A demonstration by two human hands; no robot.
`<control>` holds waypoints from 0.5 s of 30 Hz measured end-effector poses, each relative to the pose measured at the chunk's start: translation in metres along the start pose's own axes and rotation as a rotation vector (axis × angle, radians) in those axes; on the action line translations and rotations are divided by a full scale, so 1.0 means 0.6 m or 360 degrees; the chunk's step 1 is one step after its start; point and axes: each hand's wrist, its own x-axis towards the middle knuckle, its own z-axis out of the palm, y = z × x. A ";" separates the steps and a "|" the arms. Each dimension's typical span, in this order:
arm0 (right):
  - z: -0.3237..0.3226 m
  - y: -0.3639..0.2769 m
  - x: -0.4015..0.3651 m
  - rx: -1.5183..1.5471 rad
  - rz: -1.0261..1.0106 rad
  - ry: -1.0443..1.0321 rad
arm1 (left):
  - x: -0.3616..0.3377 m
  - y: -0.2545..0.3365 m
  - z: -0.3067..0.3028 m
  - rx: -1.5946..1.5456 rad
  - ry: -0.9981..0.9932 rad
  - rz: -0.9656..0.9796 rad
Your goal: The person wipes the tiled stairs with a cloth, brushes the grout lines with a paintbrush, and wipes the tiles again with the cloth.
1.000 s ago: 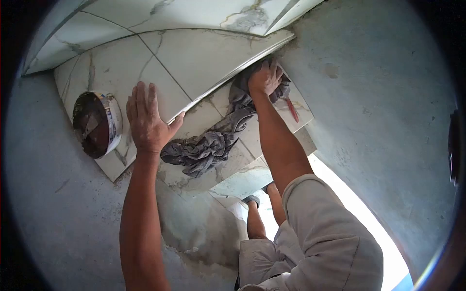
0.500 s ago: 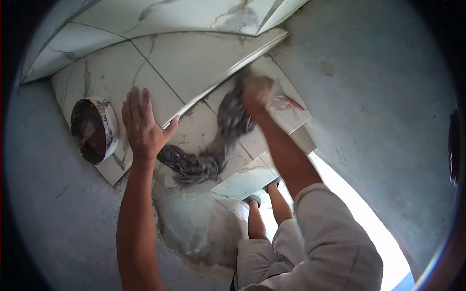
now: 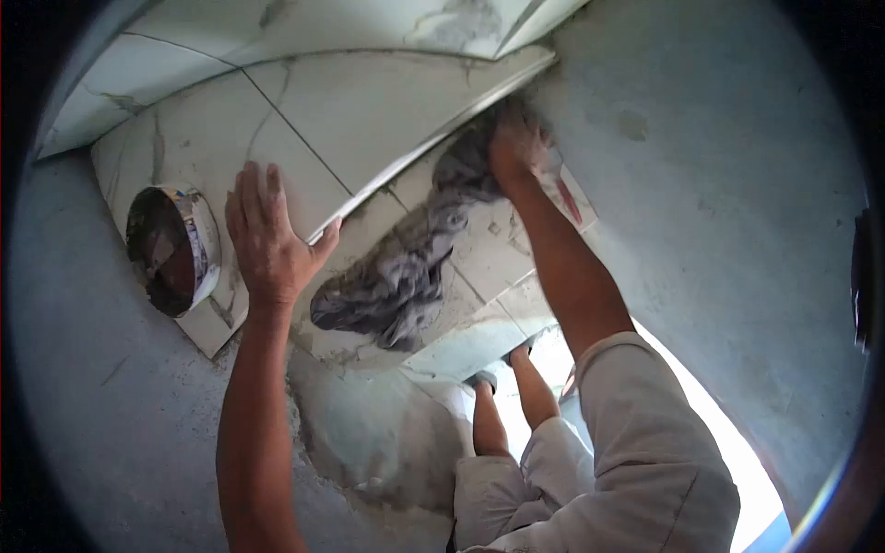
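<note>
Grey cloth (image 3: 392,276) lies bunched along the lower step (image 3: 470,263), its upper end under the right hand (image 3: 518,147), blurred, finger closure indeterminable. Left hand (image 3: 272,235), fingers extended, lies flat on the upper step (image 3: 309,111), apparently for bracing.

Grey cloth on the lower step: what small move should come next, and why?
Probably the right hand should draw the grey cloth back across the lower step: that hand is at the cloth's far end near the wall, smudges mark the tile nearby, and the left hand lies on the upper step, as if bracing.
</note>
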 end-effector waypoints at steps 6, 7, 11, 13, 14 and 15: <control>0.012 -0.057 -0.072 -0.0130 -0.0523 -0.0209 | -0.005 0.004 -0.004 0.0001 -0.0044 -0.0030; 0.001 -0.033 -0.068 -0.0006 -0.0837 -0.0267 | -0.005 0.003 -0.006 -0.0003 -0.0067 -0.0034; -0.009 0.022 0.004 -0.0018 -0.0264 0.0075 | -0.007 -0.002 0.000 0.0006 -0.0044 0.0011; 0.008 -0.025 -0.014 -0.0069 -0.0047 -0.0137 | -0.008 0.001 0.000 0.0032 -0.0056 -0.0005; 0.014 -0.056 -0.023 -0.0117 0.0162 -0.0327 | -0.012 0.002 0.003 0.0023 -0.0069 0.0006; 0.022 -0.080 -0.050 -0.0185 0.0011 -0.0280 | -0.013 0.000 0.003 0.0041 -0.0066 0.0017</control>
